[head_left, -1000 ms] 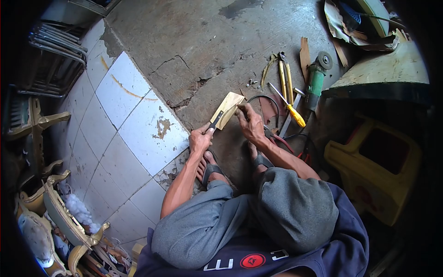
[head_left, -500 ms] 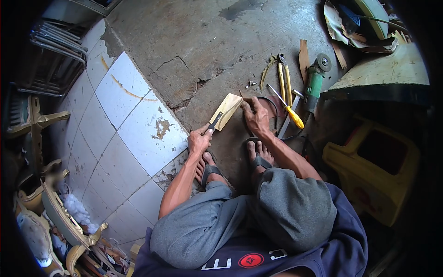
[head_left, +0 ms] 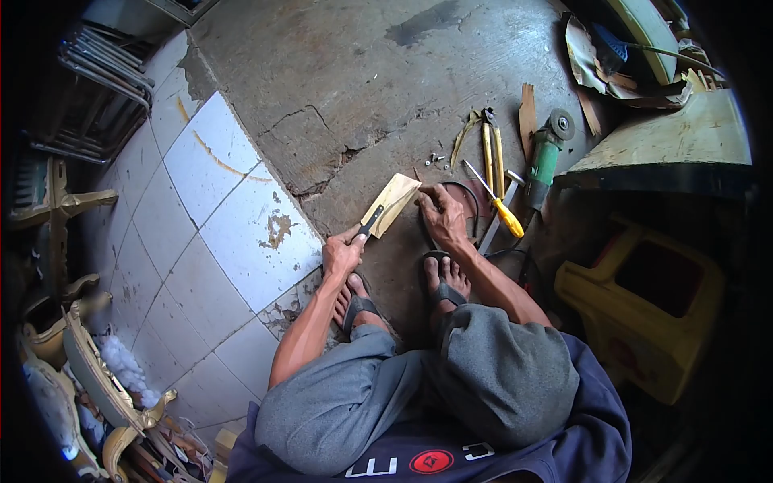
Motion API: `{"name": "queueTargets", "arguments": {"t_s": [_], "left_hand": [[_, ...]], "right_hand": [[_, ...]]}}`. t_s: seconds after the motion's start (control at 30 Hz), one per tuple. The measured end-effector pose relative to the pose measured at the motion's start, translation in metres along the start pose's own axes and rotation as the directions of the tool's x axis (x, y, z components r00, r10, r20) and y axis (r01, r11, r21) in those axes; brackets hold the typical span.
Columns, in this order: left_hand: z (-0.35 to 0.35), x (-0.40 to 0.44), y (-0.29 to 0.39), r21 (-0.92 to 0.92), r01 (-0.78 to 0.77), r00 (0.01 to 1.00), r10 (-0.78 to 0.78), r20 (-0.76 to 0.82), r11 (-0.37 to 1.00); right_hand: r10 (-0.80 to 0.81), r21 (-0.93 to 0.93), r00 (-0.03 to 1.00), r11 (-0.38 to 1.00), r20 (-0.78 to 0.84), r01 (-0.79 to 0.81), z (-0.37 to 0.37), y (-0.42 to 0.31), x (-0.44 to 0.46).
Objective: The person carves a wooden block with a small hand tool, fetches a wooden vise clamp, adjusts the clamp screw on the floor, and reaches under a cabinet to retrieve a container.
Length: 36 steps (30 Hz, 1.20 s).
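My left hand (head_left: pixel 343 253) is closed round the black handle (head_left: pixel 372 219) of a flat, pale yellow cleaver-shaped piece (head_left: pixel 398 201). The piece slants up and to the right, just above the concrete floor. At its upper right corner, my right hand (head_left: pixel 443 216) has its fingers bent together. Whether they grip the corner or something small beside it is hidden. Right of that hand lie a yellow-handled screwdriver (head_left: pixel 507 217), a hammer-like metal tool (head_left: pixel 501 211) and yellow-handled pliers (head_left: pixel 493 153). Several small screws (head_left: pixel 437 159) lie beyond the fingers.
A green angle grinder (head_left: pixel 545 165) rests on the floor at the right, near a wood strip (head_left: pixel 527 117). A yellow plastic stool-like object (head_left: pixel 580 294) stands at the lower right. White tiles (head_left: pixel 250 233) and gilded furniture parts (head_left: pixel 105 362) are at the left.
The view has tilted slightly, so the floor tools appear a little lower. Both hands keep nearly the same position around the cleaver-shaped piece.
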State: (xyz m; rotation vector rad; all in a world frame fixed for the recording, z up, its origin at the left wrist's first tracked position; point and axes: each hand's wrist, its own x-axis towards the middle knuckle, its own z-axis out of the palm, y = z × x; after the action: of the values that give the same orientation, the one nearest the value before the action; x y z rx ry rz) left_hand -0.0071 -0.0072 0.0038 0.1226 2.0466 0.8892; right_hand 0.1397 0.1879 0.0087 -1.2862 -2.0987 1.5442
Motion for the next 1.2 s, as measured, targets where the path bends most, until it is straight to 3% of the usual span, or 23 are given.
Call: {"name": "queueTargets", "arguments": {"t_s": [0.1,0.17,0.2,0.43,0.5,0.53,0.63,0.67,0.77,0.83,1.0,1.1,1.13,1.2], "left_hand": [[-0.001,0.0,0.0,0.013,-0.019,1.0,0.019,-0.004,1.0],[0.002,-0.002,0.0,0.002,-0.007,1.0,0.007,-0.012,1.0],[0.002,-0.002,0.0,-0.01,-0.01,1.0,0.01,-0.001,1.0],[0.0,-0.001,0.002,-0.014,0.001,1.0,-0.001,0.008,1.0],[0.0,-0.001,0.002,-0.013,-0.001,1.0,0.001,0.0,1.0],[-0.001,-0.001,0.002,-0.009,-0.005,1.0,0.005,0.004,1.0],[0.0,0.0,0.002,0.002,0.019,1.0,-0.019,0.003,1.0],[0.001,0.001,0.0,-0.023,0.026,1.0,-0.025,0.008,0.999],[-0.001,-0.001,0.001,0.024,0.008,1.0,-0.008,0.0,1.0],[0.0,0.004,0.008,0.006,0.002,1.0,-0.002,-0.002,1.0],[-0.001,-0.002,0.002,-0.002,0.018,1.0,-0.018,-0.001,1.0],[0.0,0.003,0.004,0.005,0.002,1.0,-0.002,0.004,1.0],[0.0,0.0,0.001,0.01,0.017,1.0,-0.017,0.001,1.0],[-0.001,-0.002,-0.002,0.006,0.018,1.0,-0.017,-0.004,1.0]], "right_hand": [[-0.038,0.014,0.998,0.999,0.055,0.038,-0.004,-0.006,0.007],[-0.038,-0.077,0.995,0.997,-0.091,0.031,-0.006,-0.007,0.009],[-0.029,-0.017,0.985,1.0,-0.169,0.027,-0.007,-0.006,0.012],[-0.129,0.07,0.987,0.99,0.096,0.122,-0.015,0.002,0.008],[-0.084,-0.037,0.995,0.996,-0.056,0.082,-0.016,0.0,0.015],[-0.097,0.053,0.995,0.994,0.013,0.096,-0.017,0.001,0.014],[-0.131,0.01,0.986,0.991,0.101,0.131,-0.015,-0.002,0.007],[-0.147,-0.107,0.989,0.983,0.015,0.148,-0.015,-0.003,0.008],[-0.106,-0.018,0.994,0.994,-0.02,0.106,-0.018,-0.004,0.013],[-0.206,-0.001,0.976,0.978,0.073,0.206,-0.016,0.004,0.01],[-0.113,0.043,0.993,0.993,0.015,0.112,-0.016,-0.004,0.007],[-0.145,-0.085,0.987,0.985,0.071,0.151,-0.014,0.002,0.008],[-0.108,-0.094,0.994,0.99,-0.016,0.106,-0.013,0.003,0.01],[-0.142,-0.043,0.989,0.989,0.032,0.144,-0.014,0.006,0.008]]}}
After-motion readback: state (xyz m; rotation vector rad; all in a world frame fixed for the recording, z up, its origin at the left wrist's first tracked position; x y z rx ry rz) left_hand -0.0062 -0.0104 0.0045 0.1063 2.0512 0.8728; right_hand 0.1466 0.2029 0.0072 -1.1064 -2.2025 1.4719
